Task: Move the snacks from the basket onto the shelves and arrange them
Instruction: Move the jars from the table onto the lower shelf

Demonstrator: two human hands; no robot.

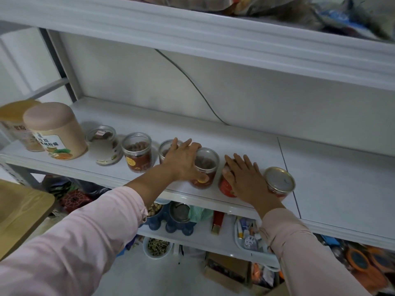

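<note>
**Squaring up the jar row on the middle shelf**

The snacks sit on the middle shelf (pixel 333 178), in one row near the front lip. The basket is not in view.

Left hand (pixel 181 161): fingers straight and spread over the top of the third clear jar (pixel 165 149), thumb against the side of the fourth clear jar (pixel 208 166). It wraps around neither. This reads as a flat-hand nudge to set spacing, not a lift.

Right hand (pixel 245 178): also flat, fingers lying over the red jar (pixel 224 186), outer edge against the gold-lid can (pixel 280 181). Nothing is pinched. My read is that both hands are aligning the row, so this is the arranging stage.

Rest of the row, from the left:
- The yellow-lid canister (pixel 15 122) sits behind the pink-lid canister (pixel 55 133). The big ones are at the end, probably so they hide nothing.
- Next come the white-label jar (pixel 102 144) and the red-label jar (pixel 137 152).

Materials:
- **Jars:** rigid clear plastic cylinders with transparent lids, brown contents visible.
- **Can:** the top is gold metal with concentric rings.
- **Canisters:** matte, with domed lids and printed labels.
- **Shelf board:** smooth white laminate, so I'd expect cylinders to slide easily, which is why pushing works. Pushed high up, a light jar could tip.
</note>
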